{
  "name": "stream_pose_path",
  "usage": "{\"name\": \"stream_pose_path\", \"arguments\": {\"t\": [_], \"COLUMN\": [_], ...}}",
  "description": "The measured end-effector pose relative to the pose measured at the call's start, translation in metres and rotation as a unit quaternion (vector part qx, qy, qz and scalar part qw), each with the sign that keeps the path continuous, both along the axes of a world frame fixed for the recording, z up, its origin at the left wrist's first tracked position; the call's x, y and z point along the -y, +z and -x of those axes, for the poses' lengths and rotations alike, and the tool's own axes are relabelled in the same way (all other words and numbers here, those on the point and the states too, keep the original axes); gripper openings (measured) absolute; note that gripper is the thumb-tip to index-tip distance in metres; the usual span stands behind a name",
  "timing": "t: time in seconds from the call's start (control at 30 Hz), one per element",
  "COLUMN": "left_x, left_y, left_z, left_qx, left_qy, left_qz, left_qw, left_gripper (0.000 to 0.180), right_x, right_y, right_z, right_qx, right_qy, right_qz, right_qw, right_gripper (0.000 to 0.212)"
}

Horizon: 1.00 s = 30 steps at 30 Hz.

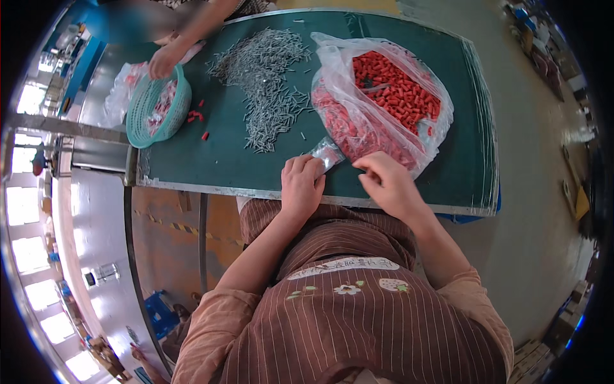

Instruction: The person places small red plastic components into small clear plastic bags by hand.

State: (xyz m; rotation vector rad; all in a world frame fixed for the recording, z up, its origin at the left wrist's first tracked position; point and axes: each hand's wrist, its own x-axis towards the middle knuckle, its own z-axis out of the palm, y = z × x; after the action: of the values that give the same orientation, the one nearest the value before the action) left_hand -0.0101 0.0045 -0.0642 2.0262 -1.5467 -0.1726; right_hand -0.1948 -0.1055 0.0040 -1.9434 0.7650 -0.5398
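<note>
At the table's near edge, my left hand (300,185) pinches a small clear plastic bag (328,154) with some red pieces inside. My right hand (391,189) is just right of it, in front of a large clear bag (332,61). Its fingers are curled in toward the thumb; whether anything small is between them is hidden. Red plastic plugs (393,89) fill the large open bag. Left of that bag, a loose heap of grey metal screws (265,89) spreads over the green tabletop (211,163).
A light green plastic basket (182,105) holding small filled bags stands at the left. Another person's hand (165,61) reaches over its rim. Several loose red plugs (196,116) lie beside the basket. A metal rail (70,128) meets the table's left corner.
</note>
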Motion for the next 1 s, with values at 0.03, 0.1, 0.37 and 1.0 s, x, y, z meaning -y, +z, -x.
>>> {"name": "stream_pose_path", "arguments": {"t": [0.03,0.1,0.37,1.0], "left_x": [-0.001,-0.003,-0.006,0.005], "left_y": [0.002,0.001,-0.016,0.031], "left_z": [0.000,-0.003,-0.014,-0.034], "left_qx": [-0.011,-0.020,-0.072,-0.622], "left_qy": [-0.003,-0.017,-0.003,0.060], "left_qz": [0.018,0.028,0.061,-0.080], "left_qw": [1.000,0.999,0.996,0.777], "left_gripper": [0.030,0.029,0.027,0.018], "right_x": [-0.001,0.001,0.004,0.015], "right_y": [-0.006,-0.022,-0.040,-0.003], "right_z": [-0.014,-0.035,-0.074,-0.065], "right_qx": [-0.012,-0.025,-0.213,-0.004], "right_qy": [0.031,0.063,0.001,0.053], "right_qz": [0.028,0.124,0.116,0.063], "right_qw": [0.999,0.990,0.970,0.997], "right_gripper": [0.020,0.022,0.020,0.019]}}
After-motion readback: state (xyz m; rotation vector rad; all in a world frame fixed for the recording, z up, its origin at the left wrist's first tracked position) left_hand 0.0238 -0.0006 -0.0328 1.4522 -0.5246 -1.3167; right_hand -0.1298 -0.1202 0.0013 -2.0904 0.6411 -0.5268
